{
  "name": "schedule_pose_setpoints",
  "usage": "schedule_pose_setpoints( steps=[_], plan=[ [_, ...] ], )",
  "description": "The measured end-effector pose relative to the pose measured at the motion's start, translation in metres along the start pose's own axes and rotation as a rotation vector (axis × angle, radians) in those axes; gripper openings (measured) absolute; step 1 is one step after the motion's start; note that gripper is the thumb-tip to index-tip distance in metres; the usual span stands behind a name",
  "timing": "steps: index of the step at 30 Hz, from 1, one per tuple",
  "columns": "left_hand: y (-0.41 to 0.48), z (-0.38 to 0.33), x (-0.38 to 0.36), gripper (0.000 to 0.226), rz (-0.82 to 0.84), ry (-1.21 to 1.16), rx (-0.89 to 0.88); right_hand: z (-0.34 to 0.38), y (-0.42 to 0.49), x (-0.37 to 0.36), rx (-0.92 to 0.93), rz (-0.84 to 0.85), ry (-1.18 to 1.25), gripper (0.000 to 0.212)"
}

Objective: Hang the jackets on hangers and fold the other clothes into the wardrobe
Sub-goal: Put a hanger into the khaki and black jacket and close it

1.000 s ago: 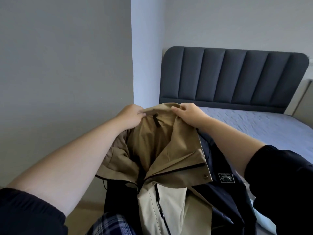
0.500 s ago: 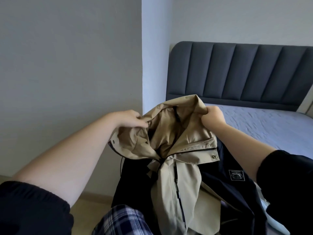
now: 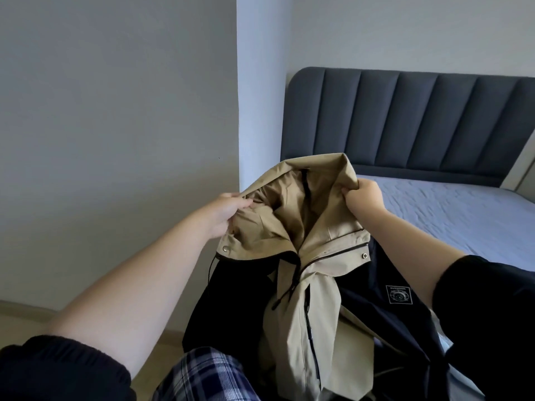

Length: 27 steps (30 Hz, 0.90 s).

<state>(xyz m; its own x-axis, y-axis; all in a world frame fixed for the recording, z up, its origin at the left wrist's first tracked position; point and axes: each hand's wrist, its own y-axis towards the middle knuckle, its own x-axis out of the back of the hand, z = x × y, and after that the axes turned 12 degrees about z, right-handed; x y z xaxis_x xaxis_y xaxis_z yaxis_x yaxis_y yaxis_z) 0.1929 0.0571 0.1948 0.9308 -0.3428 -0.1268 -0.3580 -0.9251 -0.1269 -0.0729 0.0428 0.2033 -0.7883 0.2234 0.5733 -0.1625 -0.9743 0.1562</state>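
Bed (image 3: 440, 215) at right; beige-and-navy jacket (image 3: 315, 287) held in the air beside it, body hanging slack, hood (image 3: 289, 204) opening spread between 2 hands. Left hand (image 3: 228, 211) and right hand (image 3: 366, 198) each grip the hood rim, fingers curled tight on cloth. Judged: soft, limp, light, slightly slick shell; take hold at collar and shoulder seams for hanging.

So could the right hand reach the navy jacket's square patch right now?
Probably, once freed: the patch lies uncovered close by, but the right hand grips the beige jacket.
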Motion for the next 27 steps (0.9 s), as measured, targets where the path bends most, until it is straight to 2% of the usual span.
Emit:
schedule_pose_setpoints(
  steps=[2,3,5,7,9,13,16,18,21,23,27],
  plan=[
    [-0.008,0.007,0.003,0.013,0.171,-0.045,-0.031,-0.003,0.001,0.005,-0.034,0.014,0.052,0.016],
    [-0.009,0.013,0.007,0.012,0.208,0.038,-0.009,-0.004,0.001,0.005,-0.049,0.024,0.067,0.016],
    [-0.008,0.027,0.016,0.019,0.217,0.347,0.065,-0.008,-0.001,0.004,-0.077,0.033,0.087,0.017],
    [-0.006,0.041,0.022,0.038,0.235,0.619,0.153,-0.011,-0.002,0.002,-0.092,0.036,0.105,0.019],
    [-0.003,0.052,0.024,0.050,0.262,0.780,0.216,-0.012,-0.005,-0.001,-0.094,0.051,0.143,0.021],
    [0.008,0.068,0.015,0.055,0.147,0.867,0.204,-0.010,-0.009,-0.001,-0.113,0.171,0.298,0.013],
    [0.016,0.073,-0.003,0.042,0.011,0.842,0.077,-0.011,-0.010,0.000,-0.108,0.241,0.367,0.012],
    [0.019,0.072,-0.013,0.032,-0.023,0.791,0.032,-0.015,-0.009,0.000,-0.047,0.209,0.277,0.011],
    [0.021,0.061,-0.013,0.017,-0.082,0.746,-0.028,-0.022,-0.009,0.001,0.086,0.151,-0.132,0.022],
    [0.020,0.051,-0.009,0.024,-0.176,0.722,-0.031,-0.025,-0.010,0.004,0.088,0.148,-0.343,0.030],
    [0.015,0.027,-0.004,0.022,-0.362,0.817,-0.095,-0.033,-0.010,0.015,-0.071,0.373,-0.425,0.030]
  ],
)
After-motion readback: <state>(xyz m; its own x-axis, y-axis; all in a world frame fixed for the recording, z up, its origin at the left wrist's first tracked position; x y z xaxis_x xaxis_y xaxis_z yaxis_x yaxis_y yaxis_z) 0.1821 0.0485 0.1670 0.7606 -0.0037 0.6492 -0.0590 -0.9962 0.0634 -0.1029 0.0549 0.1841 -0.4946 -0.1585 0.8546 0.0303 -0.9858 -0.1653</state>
